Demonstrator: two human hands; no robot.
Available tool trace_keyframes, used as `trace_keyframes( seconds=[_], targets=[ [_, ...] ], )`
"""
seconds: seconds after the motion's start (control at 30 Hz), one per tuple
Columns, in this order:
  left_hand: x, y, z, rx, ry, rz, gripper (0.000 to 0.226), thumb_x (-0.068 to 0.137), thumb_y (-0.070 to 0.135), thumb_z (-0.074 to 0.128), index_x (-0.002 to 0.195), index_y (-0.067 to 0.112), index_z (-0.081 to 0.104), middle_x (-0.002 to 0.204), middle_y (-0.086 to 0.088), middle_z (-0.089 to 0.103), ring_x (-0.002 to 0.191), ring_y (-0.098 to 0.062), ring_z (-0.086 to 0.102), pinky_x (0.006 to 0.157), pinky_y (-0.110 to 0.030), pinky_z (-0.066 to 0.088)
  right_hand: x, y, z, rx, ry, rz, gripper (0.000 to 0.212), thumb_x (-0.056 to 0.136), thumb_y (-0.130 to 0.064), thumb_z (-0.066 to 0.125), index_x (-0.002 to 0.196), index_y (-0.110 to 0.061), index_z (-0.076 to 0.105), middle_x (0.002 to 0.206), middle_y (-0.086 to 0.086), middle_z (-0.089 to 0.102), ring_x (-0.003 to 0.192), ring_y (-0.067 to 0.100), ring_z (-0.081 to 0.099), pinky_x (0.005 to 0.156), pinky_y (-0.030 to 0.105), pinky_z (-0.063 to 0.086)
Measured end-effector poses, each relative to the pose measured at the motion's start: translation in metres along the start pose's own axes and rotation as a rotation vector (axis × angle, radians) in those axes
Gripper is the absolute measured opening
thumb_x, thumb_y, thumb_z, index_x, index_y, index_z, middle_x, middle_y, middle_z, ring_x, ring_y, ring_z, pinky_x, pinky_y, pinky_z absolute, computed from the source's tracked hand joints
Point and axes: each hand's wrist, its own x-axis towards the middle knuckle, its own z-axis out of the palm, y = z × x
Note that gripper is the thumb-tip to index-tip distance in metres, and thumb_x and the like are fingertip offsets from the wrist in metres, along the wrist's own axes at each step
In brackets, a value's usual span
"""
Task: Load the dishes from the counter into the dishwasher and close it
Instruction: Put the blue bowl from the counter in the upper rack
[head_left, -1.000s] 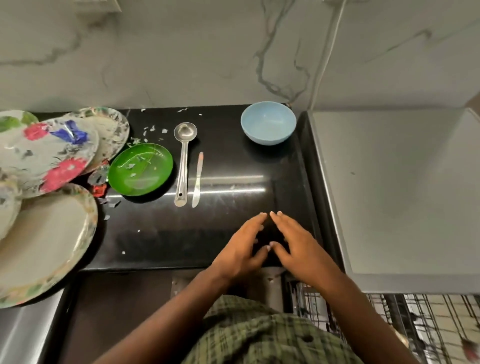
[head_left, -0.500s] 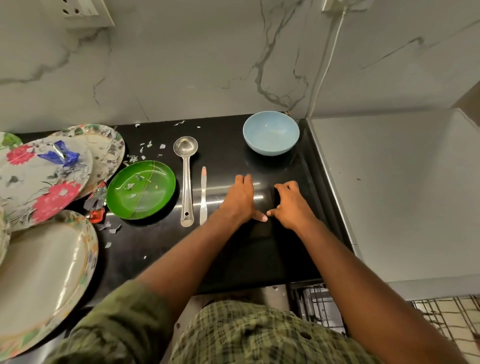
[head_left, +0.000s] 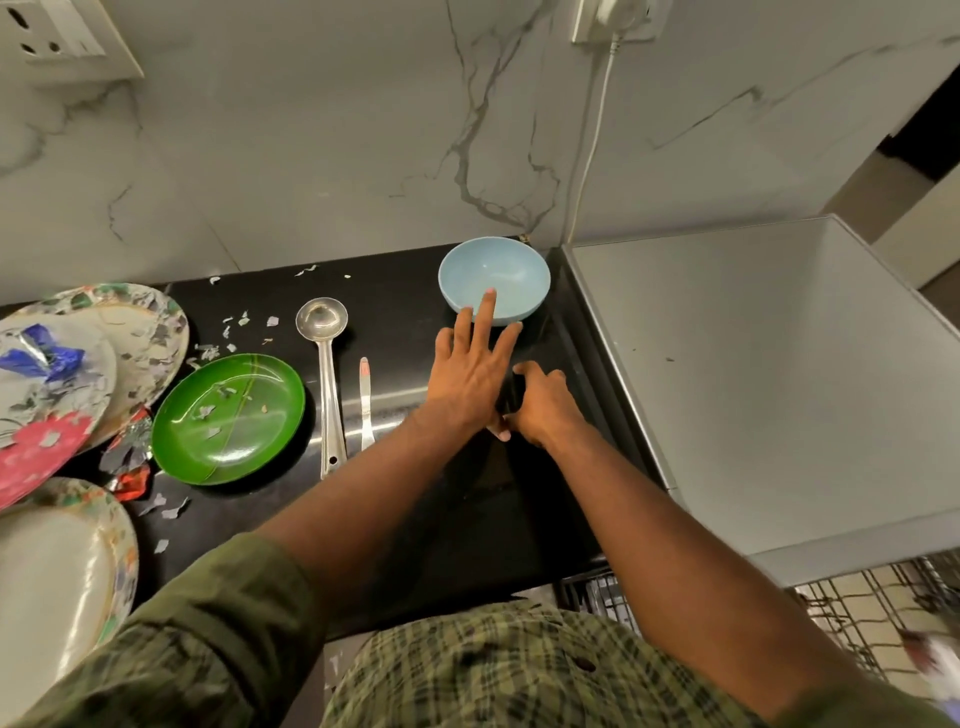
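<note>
On the black desk, near the back wall, stands the light blue bowl, just beside the grey dishwasher top. The left hand is spread wide with straight fingers; its fingertips lie over the near rim of the bowl, and it holds nothing. The right hand is just beside it, fingers curled loosely on the desk, holding nothing. To the left lie a small knife and a steel ladle, side by side, then a green plate with scraps. Flowered plates are stacked at the left edge. The wire rack shows at lower right.
</note>
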Motion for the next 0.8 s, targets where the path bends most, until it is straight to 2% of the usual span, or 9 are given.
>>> trace_keyframes(
  seconds=[0.07, 0.13, 0.23, 0.3, 0.37, 0.53, 0.63, 0.73, 0.8],
  targets=[
    [0.006, -0.001, -0.006, 0.024, -0.065, -0.002, 0.137, 0.035, 0.069, 0.096, 0.149, 0.029, 0.033, 0.165, -0.018, -0.032, 0.156, -0.047, -0.01, 0.122, -0.06, 0.019, 0.0, 0.002, 0.0, 0.016, -0.004, -0.002, 0.08, 0.088, -0.029, 0.081, 0.155, -0.029, 0.038, 0.147, 0.012, 0.035, 0.109, 0.033, 0.061, 0.093, 0.049, 0.058],
    [0.011, -0.001, -0.011, 0.039, -0.148, 0.005, 0.12, 0.041, 0.072, 0.094, 0.14, 0.024, 0.046, 0.164, -0.018, -0.036, 0.154, -0.047, -0.023, 0.124, -0.065, 0.009, 0.0, 0.003, 0.002, 0.024, -0.003, -0.009, 0.079, 0.09, -0.03, 0.079, 0.156, -0.028, 0.036, 0.147, 0.013, 0.035, 0.11, 0.033, 0.061, 0.094, 0.049, 0.058],
    [0.017, -0.002, -0.012, 0.101, -0.263, 0.016, 0.125, 0.049, 0.079, 0.087, 0.147, 0.014, 0.044, 0.169, -0.017, -0.023, 0.153, -0.045, -0.029, 0.124, -0.067, 0.0, -0.003, 0.008, 0.005, 0.027, 0.008, -0.031, 0.077, 0.093, -0.03, 0.076, 0.158, -0.026, 0.035, 0.148, 0.013, 0.035, 0.112, 0.032, 0.062, 0.099, 0.049, 0.056],
    [0.017, -0.002, -0.011, 0.141, -0.295, 0.006, 0.139, 0.052, 0.082, 0.084, 0.157, 0.007, 0.032, 0.171, -0.015, -0.011, 0.154, -0.043, -0.027, 0.123, -0.066, -0.001, -0.006, 0.012, 0.007, 0.035, 0.01, -0.056, 0.074, 0.095, -0.029, 0.075, 0.158, -0.025, 0.036, 0.148, 0.013, 0.035, 0.113, 0.032, 0.062, 0.101, 0.049, 0.055],
    [0.015, -0.001, -0.01, 0.163, -0.279, 0.001, 0.14, 0.054, 0.082, 0.083, 0.159, 0.005, 0.029, 0.17, -0.015, -0.003, 0.156, -0.042, -0.023, 0.124, -0.065, 0.0, -0.008, 0.014, 0.008, 0.032, 0.01, -0.068, 0.073, 0.096, -0.027, 0.074, 0.159, -0.024, 0.036, 0.149, 0.013, 0.035, 0.116, 0.033, 0.061, 0.104, 0.049, 0.054],
    [0.0, 0.004, -0.007, 0.141, -0.227, 0.0, 0.113, 0.065, 0.073, 0.083, 0.149, 0.007, 0.045, 0.166, -0.013, 0.01, 0.158, -0.038, -0.012, 0.125, -0.063, 0.003, -0.009, 0.017, 0.009, 0.025, 0.024, -0.096, 0.071, 0.097, -0.032, 0.073, 0.158, -0.023, 0.037, 0.147, 0.012, 0.035, 0.117, 0.033, 0.059, 0.104, 0.045, 0.053],
    [-0.013, 0.006, -0.006, 0.152, -0.201, -0.013, 0.103, 0.071, 0.07, 0.081, 0.146, 0.007, 0.049, 0.162, -0.014, 0.016, 0.158, -0.036, -0.005, 0.125, -0.06, 0.005, -0.009, 0.022, 0.011, 0.021, 0.031, -0.112, 0.073, 0.097, -0.032, 0.072, 0.16, -0.023, 0.035, 0.149, 0.011, 0.034, 0.117, 0.031, 0.061, 0.104, 0.047, 0.054],
    [-0.029, 0.012, -0.003, 0.129, -0.128, -0.022, 0.083, 0.081, 0.056, 0.08, 0.143, 0.009, 0.05, 0.158, -0.014, 0.023, 0.157, -0.035, 0.005, 0.125, -0.055, 0.008, -0.009, 0.029, 0.013, 0.017, 0.039, -0.148, 0.073, 0.098, -0.029, 0.071, 0.161, -0.023, 0.035, 0.146, 0.011, 0.036, 0.112, 0.028, 0.063, 0.101, 0.046, 0.055],
    [-0.04, 0.019, -0.001, 0.105, -0.078, -0.019, 0.07, 0.087, 0.043, 0.078, 0.142, 0.01, 0.049, 0.154, -0.014, 0.028, 0.155, -0.035, 0.012, 0.126, -0.053, 0.011, -0.01, 0.035, 0.013, 0.019, 0.049, -0.175, 0.071, 0.098, -0.028, 0.071, 0.159, -0.022, 0.037, 0.144, 0.009, 0.038, 0.108, 0.025, 0.064, 0.098, 0.041, 0.056]
  ],
)
